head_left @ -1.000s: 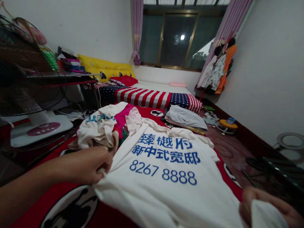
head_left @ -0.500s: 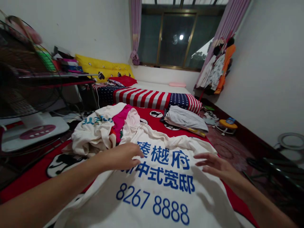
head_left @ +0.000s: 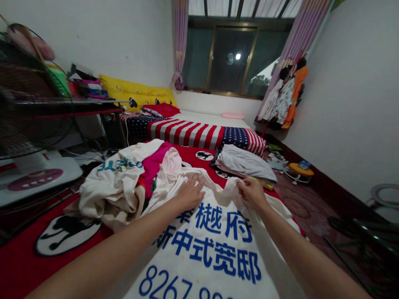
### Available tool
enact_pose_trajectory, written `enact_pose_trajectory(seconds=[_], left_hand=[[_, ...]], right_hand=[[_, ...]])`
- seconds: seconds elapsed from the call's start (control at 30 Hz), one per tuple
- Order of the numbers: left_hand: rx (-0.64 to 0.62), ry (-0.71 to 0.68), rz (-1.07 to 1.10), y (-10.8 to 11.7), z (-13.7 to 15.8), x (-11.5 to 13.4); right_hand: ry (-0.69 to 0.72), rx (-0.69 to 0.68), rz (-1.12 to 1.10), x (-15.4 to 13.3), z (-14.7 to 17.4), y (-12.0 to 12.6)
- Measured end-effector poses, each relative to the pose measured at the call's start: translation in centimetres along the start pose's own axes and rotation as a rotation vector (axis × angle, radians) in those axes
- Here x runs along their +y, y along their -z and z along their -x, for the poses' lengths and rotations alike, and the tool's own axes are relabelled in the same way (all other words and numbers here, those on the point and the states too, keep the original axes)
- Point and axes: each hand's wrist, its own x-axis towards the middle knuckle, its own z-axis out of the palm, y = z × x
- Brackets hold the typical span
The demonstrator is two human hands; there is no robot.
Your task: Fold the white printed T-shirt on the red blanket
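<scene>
A white T-shirt (head_left: 215, 257) with blue printed characters and digits lies spread in front of me, its far end at the collar and shoulders. My left hand (head_left: 190, 192) rests flat on the cloth near the collar, fingers stretched forward. At the right shoulder, my right hand (head_left: 252, 192) pinches a gathered bit of the shirt, which is lifted slightly there. Left of the shirt lies a crumpled heap of clothes (head_left: 109, 187), white with a magenta piece (head_left: 156, 162). Beyond my right hand sits a folded grey garment (head_left: 245, 162) on a stack.
A red blanket (head_left: 18, 249) with black-and-white figures lies beneath the clothes. Behind it stands a bed with a stars-and-stripes cover (head_left: 187, 132). A fan base (head_left: 37, 174) stands at the left, a small orange stool (head_left: 301, 169) on the floor at the right.
Both hands have moved forward from above the print to the shirt's far end. The left now lies on the cloth; the right has taken hold of the shoulder. The view has shifted slightly.
</scene>
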Motion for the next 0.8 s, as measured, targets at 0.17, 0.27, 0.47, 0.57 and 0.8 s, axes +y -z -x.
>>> enact_pose_trajectory(seconds=[0.17, 0.27, 0.47, 0.57, 0.8], left_hand=[[0.033, 0.113, -0.043, -1.3, -2.5, -0.7], [0.102, 0.129, -0.072, -2.5, -2.9, -1.3], [0.143, 0.120, -0.074, -3.4, -2.8, -1.8], [0.147, 0.115, -0.073, -3.3, -2.8, -1.7], [0.146, 0.128, -0.047, -3.5, -2.9, -1.6]], right_hand=[[-0.125, 0.206, -0.163, 2.0, -2.4, 1.0], [-0.119, 0.317, -0.216, 4.0, -2.4, 0.9], [-0.049, 0.364, -0.267, 5.5, -1.7, 0.2], [-0.072, 0.236, -0.312, 4.7, -1.4, 1.4], [0.199, 0.278, 0.706, 4.6, -0.5, 9.7]])
